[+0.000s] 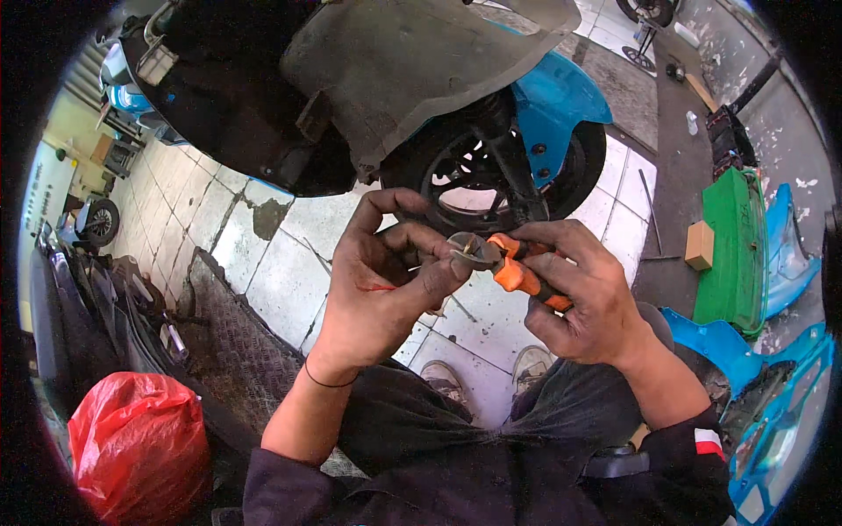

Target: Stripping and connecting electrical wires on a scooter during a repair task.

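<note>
My right hand (586, 294) grips orange-and-black pliers (517, 276), their metal jaws pointing left around a small pale piece (467, 246), too small to make out. My left hand (377, 280) has its fingers curled, with thumb and index closed beside the jaws. A thin red wire (373, 287) runs out from between those fingers across the palm; its other end is hidden. Just beyond both hands is a scooter's front wheel (579, 184) with a blue fender (557, 105) and dark body panels (368, 70) above it.
Loose blue panels (789, 412), a green case (728, 263) and a cardboard box (699, 245) lie at right. A red plastic bag (136, 447) and dark parts are at lower left, other scooters behind. My feet rest on white floor tiles (281, 280) beside a textured mat.
</note>
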Demonstrator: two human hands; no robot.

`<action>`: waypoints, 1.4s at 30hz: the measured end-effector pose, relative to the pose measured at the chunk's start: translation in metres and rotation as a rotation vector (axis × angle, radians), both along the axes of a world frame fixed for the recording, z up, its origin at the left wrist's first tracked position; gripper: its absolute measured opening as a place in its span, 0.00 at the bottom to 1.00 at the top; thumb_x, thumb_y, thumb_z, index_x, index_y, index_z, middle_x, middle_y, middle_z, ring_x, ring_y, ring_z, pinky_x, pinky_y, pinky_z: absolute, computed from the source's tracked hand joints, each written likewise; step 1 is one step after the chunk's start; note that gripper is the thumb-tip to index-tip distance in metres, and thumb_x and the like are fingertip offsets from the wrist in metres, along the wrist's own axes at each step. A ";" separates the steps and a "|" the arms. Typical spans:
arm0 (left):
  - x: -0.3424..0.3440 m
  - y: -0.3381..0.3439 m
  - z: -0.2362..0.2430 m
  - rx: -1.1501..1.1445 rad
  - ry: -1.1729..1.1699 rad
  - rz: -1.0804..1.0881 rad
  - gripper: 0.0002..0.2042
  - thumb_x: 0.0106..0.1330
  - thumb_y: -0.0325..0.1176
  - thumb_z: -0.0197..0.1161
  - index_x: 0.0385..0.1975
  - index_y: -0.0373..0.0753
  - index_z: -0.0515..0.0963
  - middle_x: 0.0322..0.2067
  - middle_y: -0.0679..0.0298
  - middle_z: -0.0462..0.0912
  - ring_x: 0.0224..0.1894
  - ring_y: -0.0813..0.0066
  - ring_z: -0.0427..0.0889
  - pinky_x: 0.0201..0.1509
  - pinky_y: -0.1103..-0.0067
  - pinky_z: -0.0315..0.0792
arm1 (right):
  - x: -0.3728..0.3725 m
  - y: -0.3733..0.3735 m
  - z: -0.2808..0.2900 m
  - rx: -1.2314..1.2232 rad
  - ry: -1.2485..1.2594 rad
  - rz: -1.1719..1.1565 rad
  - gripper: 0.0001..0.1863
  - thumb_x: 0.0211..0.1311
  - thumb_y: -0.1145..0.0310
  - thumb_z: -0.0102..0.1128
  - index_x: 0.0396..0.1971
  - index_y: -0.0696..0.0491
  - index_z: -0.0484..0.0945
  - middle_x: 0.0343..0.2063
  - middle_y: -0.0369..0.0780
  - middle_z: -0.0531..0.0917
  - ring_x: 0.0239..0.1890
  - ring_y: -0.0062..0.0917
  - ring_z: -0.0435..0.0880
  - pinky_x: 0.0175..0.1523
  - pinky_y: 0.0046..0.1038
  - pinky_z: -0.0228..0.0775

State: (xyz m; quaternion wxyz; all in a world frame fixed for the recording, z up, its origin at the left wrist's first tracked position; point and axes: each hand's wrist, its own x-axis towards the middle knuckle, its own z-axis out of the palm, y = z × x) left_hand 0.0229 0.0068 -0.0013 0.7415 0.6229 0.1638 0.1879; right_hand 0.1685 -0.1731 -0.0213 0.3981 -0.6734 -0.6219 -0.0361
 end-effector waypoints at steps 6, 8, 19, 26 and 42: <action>-0.003 0.000 -0.001 0.028 0.007 -0.041 0.28 0.59 0.20 0.70 0.54 0.30 0.59 0.31 0.63 0.83 0.29 0.83 0.80 0.27 0.88 0.73 | 0.001 -0.004 -0.004 -0.091 0.086 0.030 0.17 0.31 0.78 0.62 0.30 0.62 0.79 0.43 0.52 0.80 0.41 0.43 0.84 0.45 0.38 0.78; -0.004 0.002 -0.001 0.027 0.014 -0.053 0.28 0.60 0.21 0.70 0.54 0.30 0.58 0.32 0.62 0.83 0.29 0.83 0.80 0.27 0.87 0.74 | 0.002 -0.002 -0.003 -0.080 0.018 0.022 0.16 0.32 0.78 0.63 0.29 0.62 0.78 0.42 0.52 0.81 0.39 0.43 0.84 0.44 0.37 0.78; -0.007 -0.012 -0.006 0.325 0.079 -0.143 0.10 0.71 0.30 0.60 0.46 0.31 0.81 0.34 0.62 0.85 0.32 0.82 0.80 0.31 0.85 0.73 | 0.001 -0.002 -0.002 -0.106 -0.025 -0.020 0.15 0.44 0.72 0.72 0.27 0.60 0.74 0.33 0.49 0.79 0.33 0.42 0.82 0.36 0.36 0.75; -0.009 -0.018 -0.003 0.698 0.056 -0.060 0.05 0.68 0.24 0.61 0.36 0.29 0.81 0.22 0.56 0.81 0.21 0.78 0.78 0.24 0.78 0.70 | -0.010 0.005 -0.013 -0.103 0.016 -0.015 0.17 0.46 0.67 0.72 0.32 0.60 0.75 0.32 0.46 0.76 0.32 0.42 0.79 0.39 0.38 0.74; -0.055 0.009 0.015 0.345 0.420 -0.056 0.09 0.68 0.27 0.59 0.34 0.26 0.83 0.23 0.61 0.84 0.26 0.81 0.79 0.31 0.81 0.73 | 0.124 -0.124 -0.024 -0.371 0.545 -1.237 0.21 0.77 0.60 0.46 0.31 0.58 0.81 0.23 0.39 0.82 0.23 0.20 0.80 0.28 0.31 0.74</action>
